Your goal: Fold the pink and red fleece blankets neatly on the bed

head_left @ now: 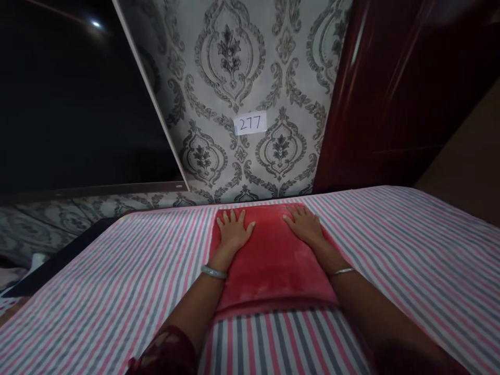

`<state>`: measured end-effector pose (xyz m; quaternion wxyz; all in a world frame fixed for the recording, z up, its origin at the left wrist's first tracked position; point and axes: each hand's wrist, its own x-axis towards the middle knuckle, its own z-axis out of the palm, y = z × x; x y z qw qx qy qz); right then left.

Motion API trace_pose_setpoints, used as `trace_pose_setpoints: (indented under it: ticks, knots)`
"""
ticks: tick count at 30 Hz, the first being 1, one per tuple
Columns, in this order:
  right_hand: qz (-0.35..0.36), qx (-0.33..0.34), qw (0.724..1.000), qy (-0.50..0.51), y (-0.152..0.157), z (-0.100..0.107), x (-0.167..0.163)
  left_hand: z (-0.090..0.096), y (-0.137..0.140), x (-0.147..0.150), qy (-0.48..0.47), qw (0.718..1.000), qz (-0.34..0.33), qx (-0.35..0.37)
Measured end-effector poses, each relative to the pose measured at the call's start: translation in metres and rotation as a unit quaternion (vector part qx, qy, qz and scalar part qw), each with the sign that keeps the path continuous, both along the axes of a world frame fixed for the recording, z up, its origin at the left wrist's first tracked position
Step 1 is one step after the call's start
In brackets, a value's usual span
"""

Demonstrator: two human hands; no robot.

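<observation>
A red plush cloth [269, 255], folded into a thick rectangle, lies on a striped sheet [156, 271]. My left hand [234, 229] rests flat on its far left corner with the fingers spread. On the far right corner lies my right hand [304, 225], palm down and fingers stretched out. Neither hand grips the cloth; both press or rest on its top. The fold shows as layered edges along the near side. Whether the cloth is a blanket or a large towel I cannot tell.
Behind the sheet stands a patterned wall with a paper label [250, 123] reading 277. A large dark screen [78, 104] is at the left, its lower edge close to the sheet. A glossy dark red panel [383, 104] rises at the right.
</observation>
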<state>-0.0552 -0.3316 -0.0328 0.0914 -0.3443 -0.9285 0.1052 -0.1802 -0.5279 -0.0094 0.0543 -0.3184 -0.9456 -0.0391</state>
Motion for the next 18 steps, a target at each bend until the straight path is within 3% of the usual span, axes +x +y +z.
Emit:
trace_pose_setpoints:
  ticks: [18]
  knots:
    - [0.002, 0.004, 1.000, 0.010, -0.0061, 0.0046, 0.0012, -0.0009, 0.0010, 0.0033, 0.005, 1.000, 0.002, 0.013]
